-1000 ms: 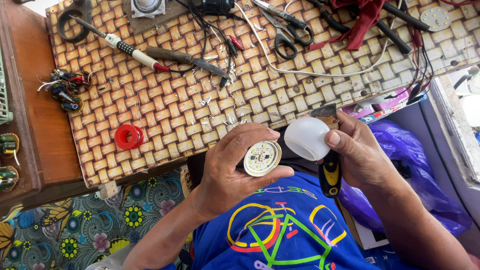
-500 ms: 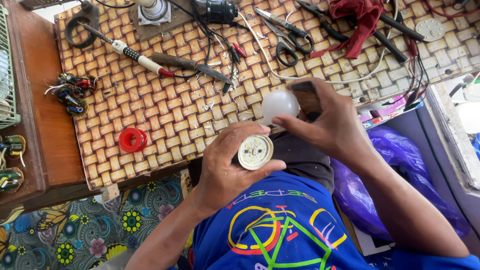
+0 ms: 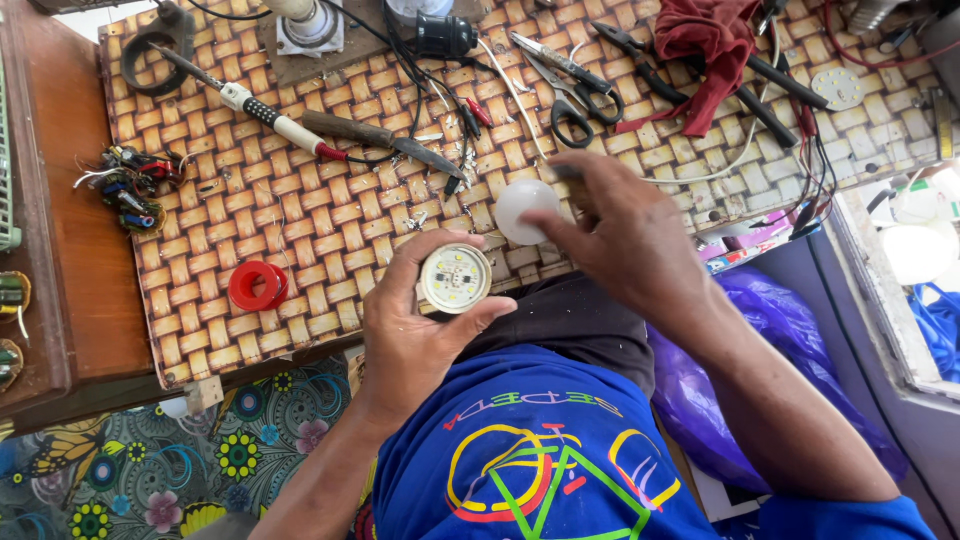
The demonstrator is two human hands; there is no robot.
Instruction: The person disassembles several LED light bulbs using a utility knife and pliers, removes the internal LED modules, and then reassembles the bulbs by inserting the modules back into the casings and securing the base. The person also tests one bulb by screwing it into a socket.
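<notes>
Matt white plastic dome [image 3: 524, 209], glossy red tape roll [image 3: 258, 286], woven mat [image 3: 330, 230].

The right hand [image 3: 625, 235] covers the near side of the white plastic dome [image 3: 522, 210] and most of a dark tool handle behind it. The top edge cuts off the white lamp socket [image 3: 305, 22] on the far side. The left edge crops the green ribbed object [image 3: 8, 170]. Components on the small tangled circuit bundle [image 3: 130, 185] are too small to tell.

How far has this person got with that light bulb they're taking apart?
Done: the white dome cover is off, and the round LED board shows in the bulb base. In hand: the left hand holds the base, and the right hand holds the dome over the woven mat. Left: the two parts are apart; the screwdriver and scissors lie untouched.
</notes>
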